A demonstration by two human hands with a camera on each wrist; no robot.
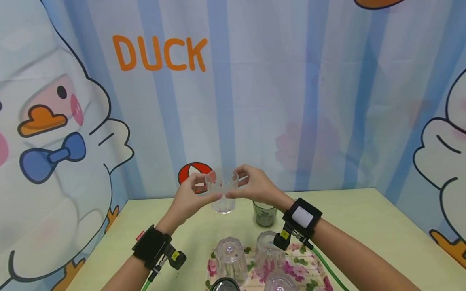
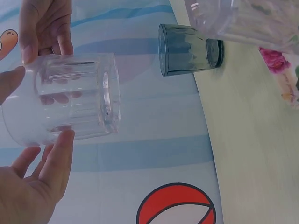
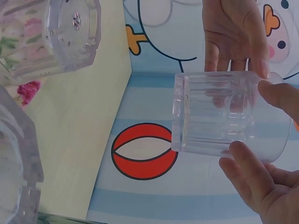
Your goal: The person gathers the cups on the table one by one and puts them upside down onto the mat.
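Note:
A clear drinking glass (image 1: 223, 203) is held upright above the table's back edge, rim up. My left hand (image 1: 189, 197) pinches its left side between thumb and fingers. On the opposite side my right hand (image 1: 259, 186) grips it the same way, and the thumbs nearly meet at the front. Both wrist views show the glass sideways; its faceted base (image 2: 110, 95) is free of the fingers. Below the right hand, a grey-green tinted glass (image 1: 265, 215) stands on the table, rim up.
A floral-patterned tray or mat (image 1: 307, 268) lies at the table's front. On it stand upside-down clear glasses (image 1: 231, 258), and a dark-rimmed glass (image 1: 225, 284) is cut off by the lower edge. Behind the pale yellow table (image 1: 346, 226) hangs a duck-printed curtain (image 1: 262, 101).

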